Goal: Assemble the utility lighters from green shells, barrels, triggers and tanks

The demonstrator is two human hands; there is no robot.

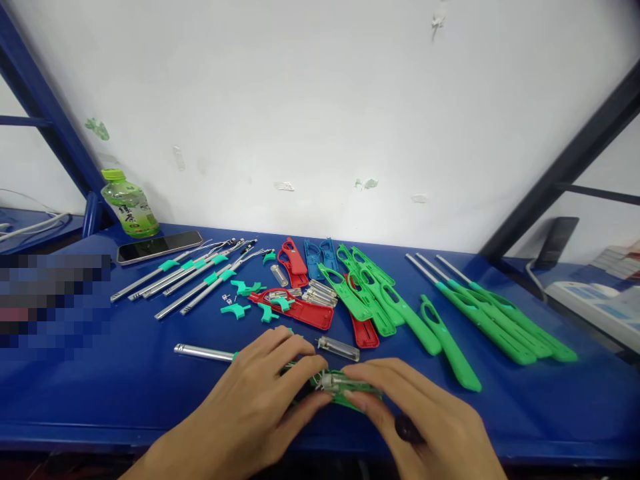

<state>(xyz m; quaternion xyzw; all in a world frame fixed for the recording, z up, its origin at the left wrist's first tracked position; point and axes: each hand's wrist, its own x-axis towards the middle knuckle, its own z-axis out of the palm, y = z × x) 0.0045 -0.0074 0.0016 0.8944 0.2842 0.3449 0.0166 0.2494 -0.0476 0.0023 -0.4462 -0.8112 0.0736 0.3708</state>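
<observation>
Near the front of the table, my left hand grips a green lighter half-shell at its left part. A metal lighter tube sticks out leftward past my fingers. My right hand pinches the right end, where a clear fuel tank lies in the shell. Thumbs and fingertips of both hands are close together around the tank's left end, and they hide part of it. Tucked in my right palm is a dark, rounded handle; its other end is hidden. Just behind lies a loose clear tank.
Metal tubes with wires lie at left, near turquoise triggers. Red shells, blue shells and green shells lie mid-table. Green lighters with tubes are at right. A phone and bottle stand back left.
</observation>
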